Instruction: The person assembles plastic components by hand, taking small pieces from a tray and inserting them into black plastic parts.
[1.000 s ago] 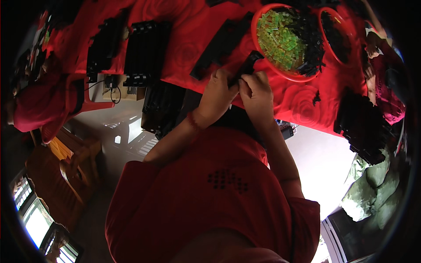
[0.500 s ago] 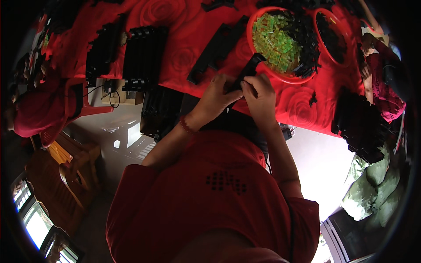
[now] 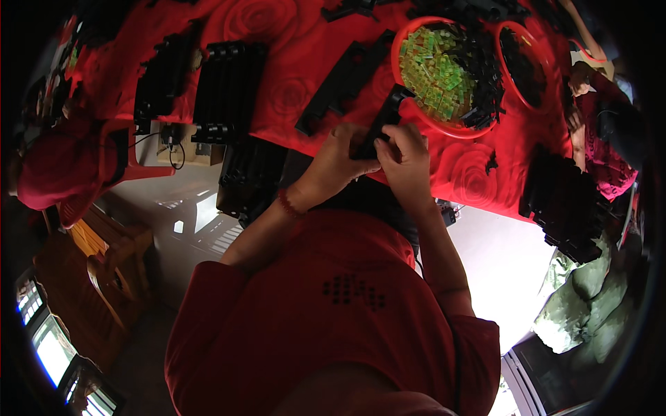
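Note:
My left hand (image 3: 338, 163), with a beaded bracelet at the wrist, is wrapped round the near part of a long black plastic part (image 3: 386, 116). The part slants up and to the right, just over the table's front edge. My right hand (image 3: 408, 163) is closed, thumb and fingertips pinched together against the part's right side. Whatever lies between those fingertips is too small or hidden to make out. Just beyond the hands stands a red basin (image 3: 397, 69) holding small yellow-green pieces (image 3: 433, 69) and small black pieces (image 3: 483, 76). A similar long black part (image 3: 340, 83) lies left of the basin.
The table has a red rose-patterned cloth (image 3: 284, 97). Stacked black parts (image 3: 229, 90) stand at left, and another stack (image 3: 563, 197) at the right edge. A second red basin (image 3: 501, 52) holds black pieces. People sit on both sides. Pale sacks (image 3: 565, 319) lie at lower right.
The black part has tilted a little more upright, and its far end has shifted slightly left. My right hand has moved slightly left, still pinched against it.

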`<state>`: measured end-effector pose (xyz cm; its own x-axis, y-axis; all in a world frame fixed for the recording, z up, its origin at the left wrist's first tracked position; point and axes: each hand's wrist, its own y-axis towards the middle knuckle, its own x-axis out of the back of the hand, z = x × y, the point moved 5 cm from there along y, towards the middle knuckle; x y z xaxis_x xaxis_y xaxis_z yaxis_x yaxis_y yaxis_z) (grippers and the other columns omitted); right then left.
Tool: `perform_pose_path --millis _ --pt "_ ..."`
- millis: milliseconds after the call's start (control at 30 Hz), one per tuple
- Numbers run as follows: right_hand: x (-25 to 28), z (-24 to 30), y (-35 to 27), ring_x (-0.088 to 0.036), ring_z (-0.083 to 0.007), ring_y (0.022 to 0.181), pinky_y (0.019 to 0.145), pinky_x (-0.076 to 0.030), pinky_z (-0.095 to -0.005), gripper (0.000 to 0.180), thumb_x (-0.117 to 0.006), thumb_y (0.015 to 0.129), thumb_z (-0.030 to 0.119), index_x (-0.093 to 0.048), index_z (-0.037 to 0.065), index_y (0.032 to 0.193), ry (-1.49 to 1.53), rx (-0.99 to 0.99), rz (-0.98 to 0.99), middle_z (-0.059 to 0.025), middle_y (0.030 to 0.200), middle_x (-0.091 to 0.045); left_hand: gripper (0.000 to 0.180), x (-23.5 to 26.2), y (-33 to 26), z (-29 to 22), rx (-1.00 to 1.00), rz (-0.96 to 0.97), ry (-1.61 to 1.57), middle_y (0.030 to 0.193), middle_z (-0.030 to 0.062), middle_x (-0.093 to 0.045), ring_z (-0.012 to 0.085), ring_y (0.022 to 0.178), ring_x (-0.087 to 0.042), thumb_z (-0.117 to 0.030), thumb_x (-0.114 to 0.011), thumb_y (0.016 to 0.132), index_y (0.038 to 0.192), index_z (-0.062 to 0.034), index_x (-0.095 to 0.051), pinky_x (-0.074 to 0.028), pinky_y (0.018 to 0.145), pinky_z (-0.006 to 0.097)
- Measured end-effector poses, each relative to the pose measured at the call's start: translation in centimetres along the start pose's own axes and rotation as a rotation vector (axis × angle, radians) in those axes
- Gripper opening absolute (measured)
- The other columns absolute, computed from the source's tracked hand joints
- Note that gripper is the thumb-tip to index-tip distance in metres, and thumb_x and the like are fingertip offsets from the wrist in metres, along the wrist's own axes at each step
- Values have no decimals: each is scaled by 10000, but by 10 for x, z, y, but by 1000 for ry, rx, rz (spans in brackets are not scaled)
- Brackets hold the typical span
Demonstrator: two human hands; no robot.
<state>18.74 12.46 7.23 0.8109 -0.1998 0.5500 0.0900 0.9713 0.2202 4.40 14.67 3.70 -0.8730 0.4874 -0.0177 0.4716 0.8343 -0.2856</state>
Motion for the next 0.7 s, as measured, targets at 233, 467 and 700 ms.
perform_pose_path --millis 233,467,700 --pt "0 8 -5 -549 -210 683 788 -360 -351 202 -735 762 31 -650 88 936 -243 191 -66 -48 788 -582 463 -1 0 -5 -161 -62 196 988 136 -620 176 819 -662 -19 -820 758 1067 41 -481 -565 696 300" --pt "-6 0 -6 -559 -203 693 783 -362 -348 212 -745 766 33 -655 73 954 -118 58 -36 -43 781 -597 388 11 8 1 -131 -111 356 837 151 -613 191 757 -623 -136 -854 709 912 43 -576 -493 628 331" --pt "-1 -2 -8 -563 -197 698 757 -365 -333 228 -748 752 8 -659 84 948 -102 139 -106 -32 788 -611 423 4 8 1 -48 -66 152 852 52 -582 105 763 -558 -109 -862 717 982 23 -560 -496 680 264"
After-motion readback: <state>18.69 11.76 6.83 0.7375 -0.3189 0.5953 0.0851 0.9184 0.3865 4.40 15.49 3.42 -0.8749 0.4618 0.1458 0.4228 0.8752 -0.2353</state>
